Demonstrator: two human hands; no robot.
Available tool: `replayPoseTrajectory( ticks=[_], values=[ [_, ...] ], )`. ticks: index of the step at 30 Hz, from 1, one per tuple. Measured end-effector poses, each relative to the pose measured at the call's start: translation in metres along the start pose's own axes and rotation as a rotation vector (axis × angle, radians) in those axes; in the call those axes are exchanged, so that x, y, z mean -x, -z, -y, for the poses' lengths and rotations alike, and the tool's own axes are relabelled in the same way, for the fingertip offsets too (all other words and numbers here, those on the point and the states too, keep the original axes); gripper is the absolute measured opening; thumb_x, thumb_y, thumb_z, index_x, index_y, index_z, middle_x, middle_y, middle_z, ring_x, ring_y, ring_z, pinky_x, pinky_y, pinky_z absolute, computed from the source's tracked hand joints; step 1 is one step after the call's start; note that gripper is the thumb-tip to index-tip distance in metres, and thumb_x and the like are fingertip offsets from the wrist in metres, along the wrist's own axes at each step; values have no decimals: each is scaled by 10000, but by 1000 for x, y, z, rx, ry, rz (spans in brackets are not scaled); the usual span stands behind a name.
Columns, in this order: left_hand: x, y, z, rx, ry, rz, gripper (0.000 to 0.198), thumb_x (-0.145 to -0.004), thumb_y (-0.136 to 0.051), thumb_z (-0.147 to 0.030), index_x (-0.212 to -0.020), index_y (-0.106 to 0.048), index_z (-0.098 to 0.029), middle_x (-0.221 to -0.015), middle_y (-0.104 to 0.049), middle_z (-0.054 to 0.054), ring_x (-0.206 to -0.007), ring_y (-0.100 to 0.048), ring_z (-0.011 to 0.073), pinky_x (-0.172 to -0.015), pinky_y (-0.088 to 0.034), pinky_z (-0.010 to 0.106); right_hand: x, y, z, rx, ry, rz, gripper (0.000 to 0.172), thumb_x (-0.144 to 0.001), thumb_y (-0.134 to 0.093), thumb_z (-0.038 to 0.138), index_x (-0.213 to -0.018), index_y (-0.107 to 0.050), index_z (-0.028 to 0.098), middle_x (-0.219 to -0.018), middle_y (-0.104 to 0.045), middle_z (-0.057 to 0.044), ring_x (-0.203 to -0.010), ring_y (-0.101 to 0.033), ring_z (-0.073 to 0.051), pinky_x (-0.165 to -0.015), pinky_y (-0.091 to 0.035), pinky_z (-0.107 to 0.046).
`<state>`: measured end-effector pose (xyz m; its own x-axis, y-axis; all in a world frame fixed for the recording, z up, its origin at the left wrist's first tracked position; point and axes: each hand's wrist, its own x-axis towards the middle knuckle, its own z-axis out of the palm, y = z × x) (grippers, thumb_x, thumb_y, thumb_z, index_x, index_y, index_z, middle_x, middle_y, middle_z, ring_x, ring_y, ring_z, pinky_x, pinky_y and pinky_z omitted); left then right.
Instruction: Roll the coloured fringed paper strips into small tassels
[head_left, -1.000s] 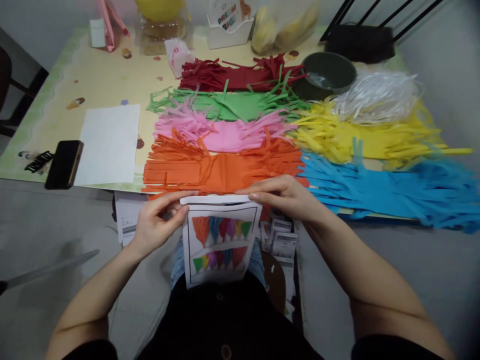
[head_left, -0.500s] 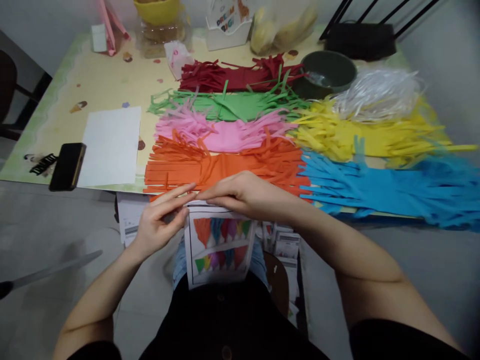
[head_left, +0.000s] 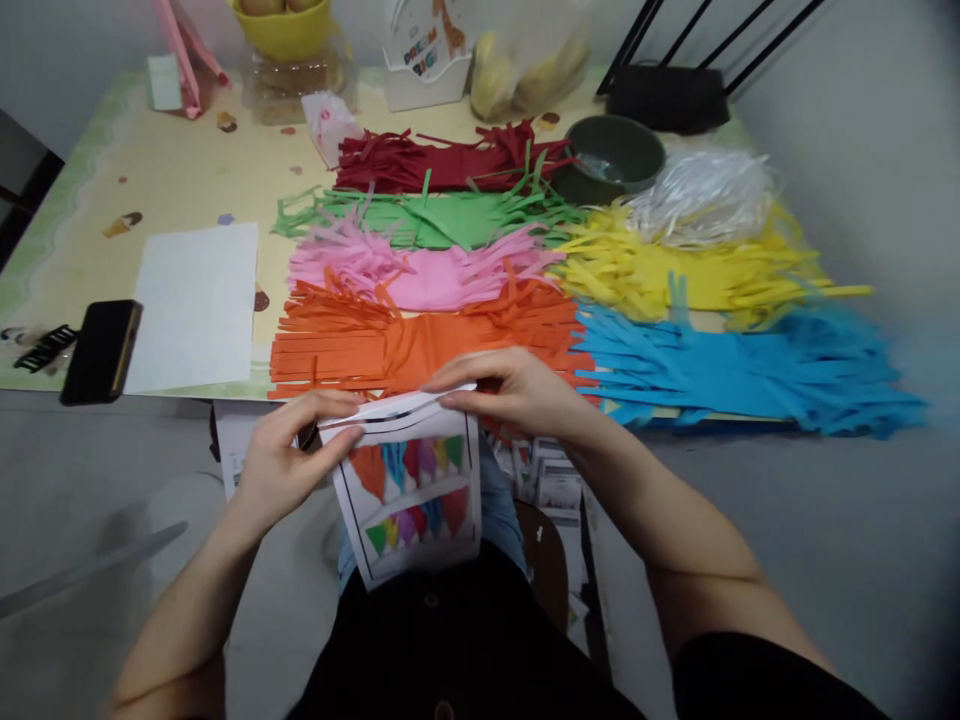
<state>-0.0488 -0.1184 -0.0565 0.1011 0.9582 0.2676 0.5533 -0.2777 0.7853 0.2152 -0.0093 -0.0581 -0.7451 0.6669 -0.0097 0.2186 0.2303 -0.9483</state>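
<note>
A printed sheet of paper (head_left: 416, 500), showing pictures of colourful tassel garlands in a black frame, hangs over my lap below the table edge. My left hand (head_left: 296, 445) pinches its upper left corner between thumb and fingers. At the upper right corner, my right hand (head_left: 510, 390) grips the sheet the same way. The top edge looks folded or layered; whether it is one sheet or more I cannot tell. Just beyond my hands lies a stack of orange fringed paper (head_left: 427, 345), with pink fringed paper (head_left: 442, 278) behind it.
Blue fringed paper (head_left: 750, 370) and yellow fringed paper (head_left: 697, 280) lie to the right, white string (head_left: 705, 195) on top. Green (head_left: 450, 218) and dark red fringed paper (head_left: 457, 165) lie farther back beside a dark bowl (head_left: 615, 155). A white sheet (head_left: 195, 305) and phone (head_left: 101, 350) are left.
My hands have moved apart along the sheet's top edge, each now at a corner. The sheet has shifted left and tilted slightly. The whole view has shifted a little.
</note>
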Motion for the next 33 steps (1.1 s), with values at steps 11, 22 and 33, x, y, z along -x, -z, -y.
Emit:
replayPoseTrajectory(
  ticks=[11, 22, 33],
  values=[
    [-16, 5, -10, -19, -30, 99, 169, -827, -747, -252, -991, -787, -243, -986, -790, 31, -861, -747, 167, -828, -599, 257, 15, -9, -1, -88, -96, -68, 406, -885, -637, 380, -1214, -715, 154, -1099, -753, -80, -914, -702, -178, -731, -528, -232],
    [-25, 9, -7, 7, -21, 174, 201, -838, -733, -263, -1030, -791, -250, -995, -789, 45, -872, -746, 174, -807, -597, 243, 19, -2, -3, 92, -14, -20, 414, -953, -540, 340, -1318, -656, 182, -1000, -752, -71, -966, -671, -196, -789, -503, -250],
    [-29, 5, -4, -55, 31, 177, 261, -853, -714, -337, -1089, -764, -239, -1054, -779, 63, -938, -742, 214, -856, -597, 305, 18, 3, -1, -6, 0, -22, 446, -945, -558, 308, -1360, -578, 145, -827, -662, -7, -627, -510, -92, -597, -390, -198]
  ],
)
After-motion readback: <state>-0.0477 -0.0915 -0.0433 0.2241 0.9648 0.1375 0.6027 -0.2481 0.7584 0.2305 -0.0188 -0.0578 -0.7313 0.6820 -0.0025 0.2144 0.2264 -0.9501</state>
